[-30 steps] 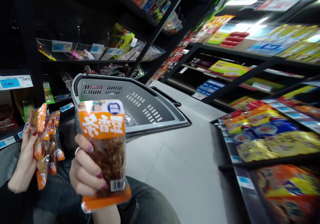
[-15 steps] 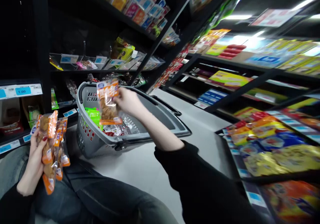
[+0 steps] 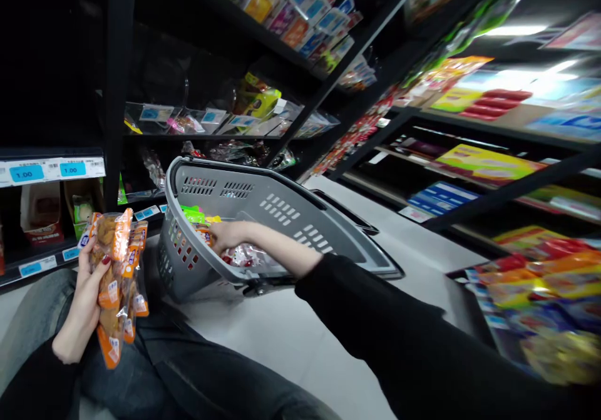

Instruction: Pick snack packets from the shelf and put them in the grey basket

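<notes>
**Basket [image 3: 235, 204] on the floor [image 3: 263, 338], shelving on 2 sides**

We have packets [image 3: 192, 213] inside the basket, at its left end. Behind it stands 1 shelving unit [image 3: 206, 137]; another [image 3: 554, 166] lies to our right. Left of the basket, 2 boxes [image 3: 41, 216] sit on a low shelf [image 3: 12, 275].

The pale floor [image 3: 282, 338], across the lower middle of the frame, carries a gray perforated shopping basket [image 3: 256, 196] near center.

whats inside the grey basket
A bright green packet, an orange packet at the right hand, and clear-and-red wrapped items. The hand and near basket wall cover the rest.
</notes>
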The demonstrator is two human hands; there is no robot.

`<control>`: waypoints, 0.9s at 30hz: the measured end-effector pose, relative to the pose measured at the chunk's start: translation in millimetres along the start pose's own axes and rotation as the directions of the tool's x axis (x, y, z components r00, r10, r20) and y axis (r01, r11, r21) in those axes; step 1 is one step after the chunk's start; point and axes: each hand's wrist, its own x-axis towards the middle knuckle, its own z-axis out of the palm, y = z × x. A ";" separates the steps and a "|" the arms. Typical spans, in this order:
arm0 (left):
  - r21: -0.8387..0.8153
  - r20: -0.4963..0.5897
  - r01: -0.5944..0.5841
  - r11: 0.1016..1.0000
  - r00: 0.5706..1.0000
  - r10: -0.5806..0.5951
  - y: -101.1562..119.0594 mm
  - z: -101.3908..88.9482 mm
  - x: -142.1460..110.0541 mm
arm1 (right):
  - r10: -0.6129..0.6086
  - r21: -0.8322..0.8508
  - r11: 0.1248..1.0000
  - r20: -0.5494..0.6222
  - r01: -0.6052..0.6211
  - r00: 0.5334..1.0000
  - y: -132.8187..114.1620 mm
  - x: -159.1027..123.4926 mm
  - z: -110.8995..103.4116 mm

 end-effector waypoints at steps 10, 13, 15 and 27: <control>0.134 0.190 -0.116 0.984 0.978 0.090 -4.1 4.8 -6.9 | -0.270 -0.278 0.891 0.311 0.359 0.911 -119.2 -42.0 8.0; 0.163 0.316 -0.118 0.980 0.947 0.062 -4.1 3.0 -10.9 | -0.067 -0.458 0.818 0.526 0.349 0.848 -127.8 -37.6 47.2; 0.167 0.408 -0.108 0.980 0.912 0.032 -4.3 0.3 -12.5 | 0.024 -0.483 0.808 0.599 0.337 0.801 -124.2 -28.6 58.5; 0.053 0.335 0.005 0.999 0.942 -0.023 5.3 10.3 -13.0 | -0.067 0.020 0.998 0.124 0.065 0.990 -100.2 -54.4 34.7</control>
